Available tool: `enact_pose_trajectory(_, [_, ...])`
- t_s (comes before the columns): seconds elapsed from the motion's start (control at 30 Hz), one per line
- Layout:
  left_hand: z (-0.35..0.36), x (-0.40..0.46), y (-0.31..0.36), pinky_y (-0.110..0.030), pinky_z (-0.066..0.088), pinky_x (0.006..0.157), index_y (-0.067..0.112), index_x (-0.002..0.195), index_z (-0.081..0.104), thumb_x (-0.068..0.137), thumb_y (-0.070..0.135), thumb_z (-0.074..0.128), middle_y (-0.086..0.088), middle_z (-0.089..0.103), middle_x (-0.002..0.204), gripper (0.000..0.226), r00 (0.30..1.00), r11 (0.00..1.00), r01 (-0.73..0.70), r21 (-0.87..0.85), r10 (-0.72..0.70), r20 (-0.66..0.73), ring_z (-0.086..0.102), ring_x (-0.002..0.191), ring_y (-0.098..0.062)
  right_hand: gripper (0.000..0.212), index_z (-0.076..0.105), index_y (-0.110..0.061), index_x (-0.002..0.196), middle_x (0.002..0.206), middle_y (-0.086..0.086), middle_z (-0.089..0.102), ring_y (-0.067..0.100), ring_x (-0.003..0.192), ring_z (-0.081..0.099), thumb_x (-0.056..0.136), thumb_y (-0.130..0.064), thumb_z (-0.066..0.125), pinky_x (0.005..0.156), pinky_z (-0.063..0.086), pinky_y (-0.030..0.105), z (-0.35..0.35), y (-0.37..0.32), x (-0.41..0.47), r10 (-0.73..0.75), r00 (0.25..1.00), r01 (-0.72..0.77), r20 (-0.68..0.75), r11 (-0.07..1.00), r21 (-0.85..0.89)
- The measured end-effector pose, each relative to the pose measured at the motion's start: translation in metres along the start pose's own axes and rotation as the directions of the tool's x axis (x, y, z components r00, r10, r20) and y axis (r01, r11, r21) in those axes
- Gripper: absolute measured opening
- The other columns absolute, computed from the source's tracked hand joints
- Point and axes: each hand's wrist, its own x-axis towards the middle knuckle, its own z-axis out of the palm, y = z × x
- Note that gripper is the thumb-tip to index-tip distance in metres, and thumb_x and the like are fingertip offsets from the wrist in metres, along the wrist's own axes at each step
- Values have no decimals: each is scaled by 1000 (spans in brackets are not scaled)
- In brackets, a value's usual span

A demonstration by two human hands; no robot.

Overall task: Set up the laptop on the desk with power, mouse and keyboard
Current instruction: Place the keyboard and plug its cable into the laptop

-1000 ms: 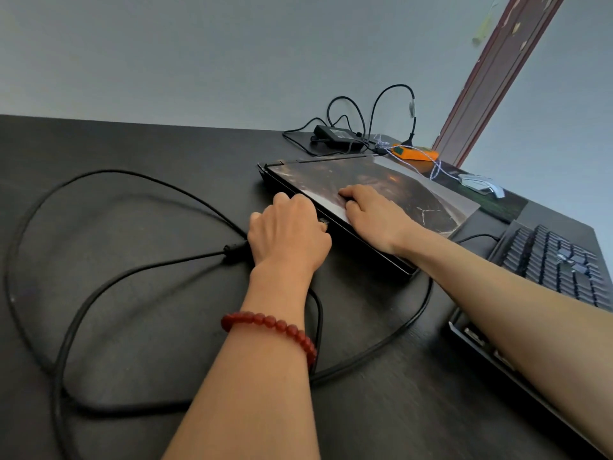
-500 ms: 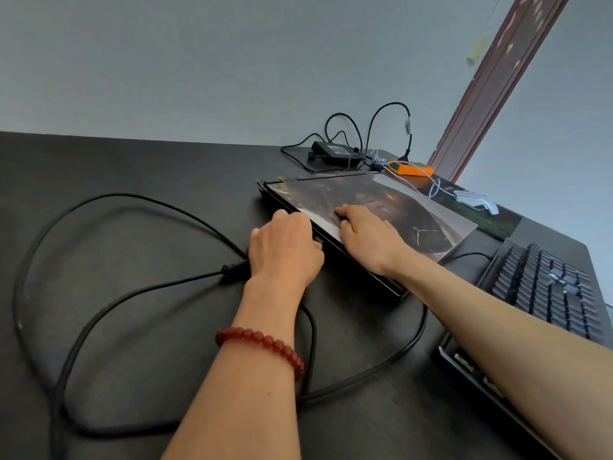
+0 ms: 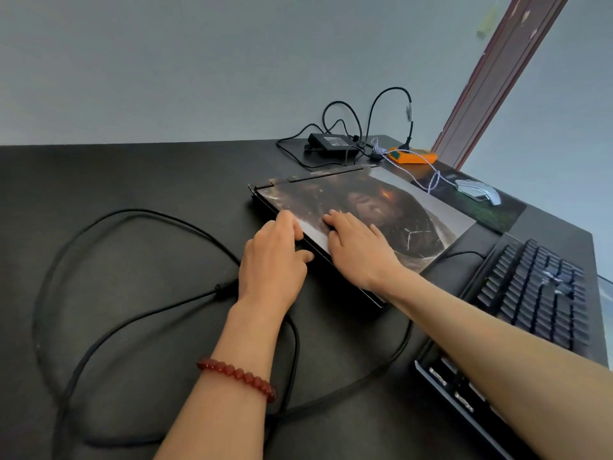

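Two hands meet at the near-left edge of the closed laptop (image 3: 365,214), and only the head view shows it. The laptop lies flat on the table (image 3: 132,180), its long axis running from the near-left edge away to the right. The right hand (image 3: 360,250) rests flat on the lid with fingers straight, as if steadying it. The left hand (image 3: 272,260) sits just off that edge, fingers curled with the tips against the laptop's side; a black cable (image 3: 139,320) leads to it and vanishes beneath the palm (whether it pinches a plug I cannot tell). I judge the coming move to be a push of the plug into that side, so the left hand is the nearer. Right of the laptop lies the keyboard (image 3: 537,293); beyond it, the mouse (image 3: 477,190); at the far edge, the power brick (image 3: 331,144).
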Motion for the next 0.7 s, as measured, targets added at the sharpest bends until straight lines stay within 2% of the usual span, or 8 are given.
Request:
enact_pose_trajectory(0.13, [5,-8,3,-29,32,83,19,96,52,84,22,62,2,60,99,16,998,986,-34,165,42,-43,57,93,-19,46,20,-21,144,156,-5,13,14,144,3,98,-26,21,115,1,42,-4,6,-8,-24,992,23,128,1000,12])
enact_pose_trajectory(0.2, [4,-8,12,-28,26,85,20,98,54,85,26,60,4,62,99,16,998,966,4,259,13,-61,55,96,-16,48,12,-22,146,157,-6,5,13,144,-4,99,-30,18,115,-3,43,-14,8,-10,-47,979,46,196,999,8])
enact_pose_trajectory(0.3, [3,-16,16,-30,21,94,22,106,56,87,32,57,5,63,102,22,997,922,61,383,-37,-70,52,103,-15,50,3,-25,146,157,-9,-3,13,143,-9,98,-37,14,112,-8,55,-14,10,-18,-63,967,80,245,995,-61])
enact_pose_trajectory(0.43, [-4,-33,23,-47,19,106,15,123,51,84,29,61,-5,59,120,43,988,864,153,480,-135,-71,47,118,-23,54,-4,-35,144,155,-14,-9,16,143,-14,95,-48,13,104,-10,68,-22,19,-35,-78,943,114,324,989,-91])
enact_pose_trajectory(0.5, [-8,-45,25,-54,12,107,16,135,39,85,39,56,-6,45,139,57,980,824,163,543,-200,9,34,131,-25,56,-6,-37,144,155,-13,-11,18,142,-16,94,-51,15,104,-11,67,-28,24,-45,-96,922,143,376,985,-100])
enact_pose_trajectory(0.57, [-10,-56,26,-57,5,108,19,145,17,88,53,40,-1,24,152,70,952,785,135,605,-272,140,15,141,-24,58,-5,-37,144,155,-11,-12,18,142,-17,95,-49,22,106,-13,63,-36,27,-52,-116,898,154,424,986,-57])
enact_pose_trajectory(0.63, [-13,-57,24,-57,4,110,20,146,1,89,60,28,2,11,156,74,927,766,106,634,-307,217,5,143,-21,61,-2,-35,145,156,-10,-10,17,142,-16,95,-42,31,108,-13,59,-46,27,-56,-125,873,133,471,991,17])
enact_pose_trajectory(0.7, [-20,-53,29,-58,3,110,21,146,-5,89,62,22,4,5,156,75,892,730,89,678,-362,272,1,143,-20,63,1,-31,146,156,-9,-8,16,143,-15,94,-34,37,110,-12,55,-59,25,-66,-130,849,114,512,991,63])
